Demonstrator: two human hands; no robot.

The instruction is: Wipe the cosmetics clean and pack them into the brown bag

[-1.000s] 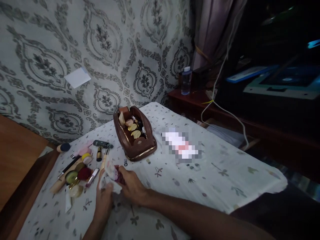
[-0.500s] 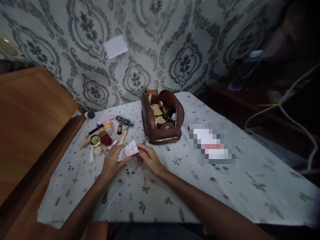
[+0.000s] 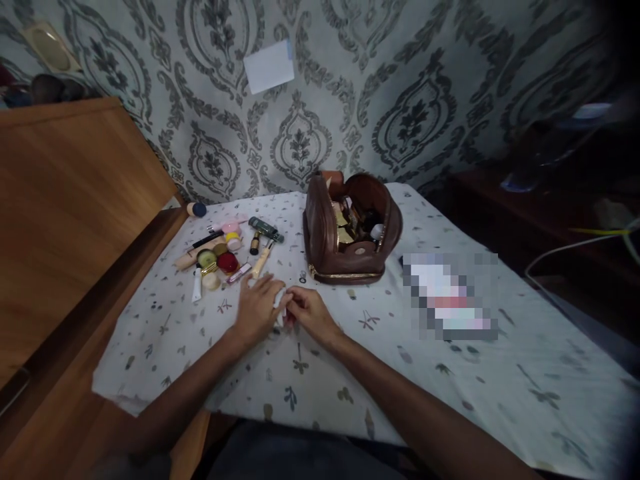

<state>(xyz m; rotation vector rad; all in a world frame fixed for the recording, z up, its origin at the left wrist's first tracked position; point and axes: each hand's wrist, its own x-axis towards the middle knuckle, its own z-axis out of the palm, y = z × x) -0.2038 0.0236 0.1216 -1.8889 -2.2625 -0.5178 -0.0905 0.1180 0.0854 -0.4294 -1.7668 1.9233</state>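
Note:
My left hand [image 3: 259,310] is closed on a small white packet [image 3: 281,315], its fingers covering most of it. Against the packet's right edge, my right hand [image 3: 314,315] is pinched, with a small reddish patch just below the fingertips that I cannot make out. Both hands are low over the patterned tablecloth. Beyond them stands an open brown cosmetic bag [image 3: 345,260] with several items inside. A cream tube [image 3: 260,262] lies just past my left hand, near a small dark bottle [image 3: 255,243] and a green tube [image 3: 266,229].
Several cosmetics lie at left, among them a red round jar [image 3: 228,263], a white tube [image 3: 197,285] and a pink-labelled stick [image 3: 239,273]. A blurred-out flat object [image 3: 447,297] lies right of the bag. A wooden panel [image 3: 75,227] borders the table's left side; a white cable [image 3: 560,248] hangs at right.
The view has shifted left. My left hand has turned over the packet, so its printed face no longer shows. Both hands are closer together, the right fingers now pinched at the packet's edge.

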